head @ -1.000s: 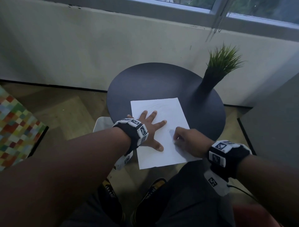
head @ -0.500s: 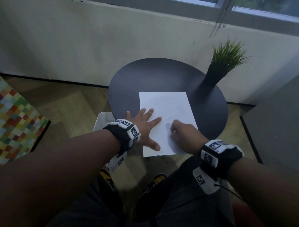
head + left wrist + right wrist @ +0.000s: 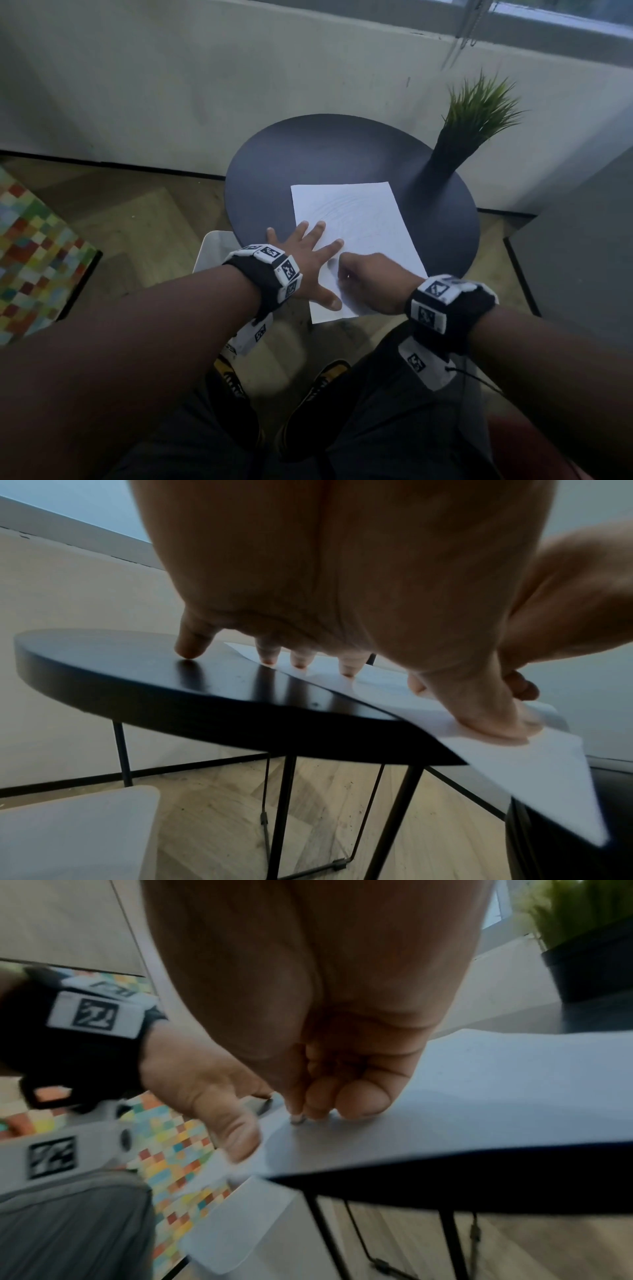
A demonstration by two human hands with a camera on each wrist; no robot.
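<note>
A white sheet of paper (image 3: 359, 219) with faint curved lines lies on a round black table (image 3: 325, 154), its near corner hanging over the edge (image 3: 514, 764). My left hand (image 3: 308, 260) lies flat and spread on the sheet's left edge. Its thumb (image 3: 489, 718) presses the paper and its little finger touches the bare tabletop (image 3: 137, 674). My right hand (image 3: 370, 284) is curled just right of it. It pinches a small pencil-like tool whose tip (image 3: 297, 1120) touches the sheet (image 3: 496, 1083); most of the tool is hidden.
A dark vase (image 3: 442, 161) of green grass (image 3: 476, 113) stands at the table's right rear. A white stool (image 3: 212, 250) sits low on the left, a chequered cushion (image 3: 30, 253) far left, a grey block (image 3: 582, 240) on the right. Wall close behind.
The sheet has slid a little right and farther onto the table. My left hand now sits at its left edge, and my right hand has moved left, close to the left forefinger.
</note>
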